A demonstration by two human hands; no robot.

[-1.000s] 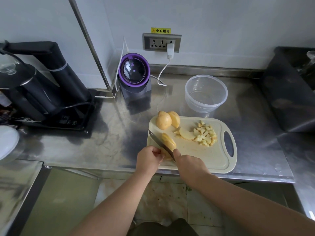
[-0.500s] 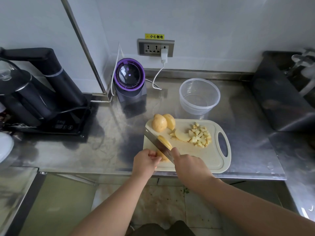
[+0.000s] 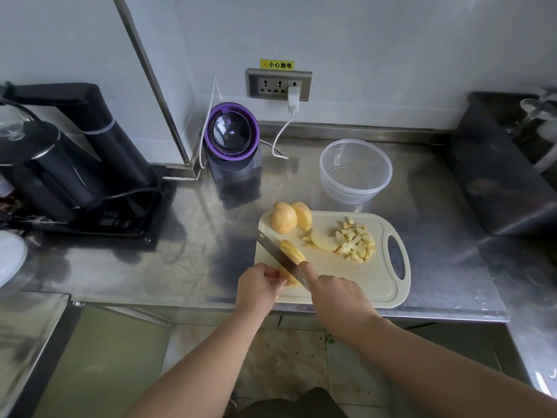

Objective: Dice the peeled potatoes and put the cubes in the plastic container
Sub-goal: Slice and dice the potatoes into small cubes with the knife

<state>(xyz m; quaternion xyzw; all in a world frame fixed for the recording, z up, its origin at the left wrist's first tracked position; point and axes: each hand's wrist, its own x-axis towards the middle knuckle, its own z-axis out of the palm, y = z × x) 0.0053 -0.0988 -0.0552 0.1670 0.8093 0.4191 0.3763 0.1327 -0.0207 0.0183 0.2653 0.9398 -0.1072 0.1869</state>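
The right hand (image 3: 337, 294) wraps and hides the handle of the knife (image 3: 272, 248). The left hand (image 3: 259, 285) pinches the potato (image 3: 294, 252), half covered by the blade, on the cutting board (image 3: 346, 276). The plastic container (image 3: 355, 152) stands behind. The wall sticker (image 3: 276, 64) reads 小心触电.

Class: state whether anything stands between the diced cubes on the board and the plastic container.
Nothing visible does. The diced cubes lie on the cutting board; the lidless plastic container stands just beyond its far edge, with only bare board between.
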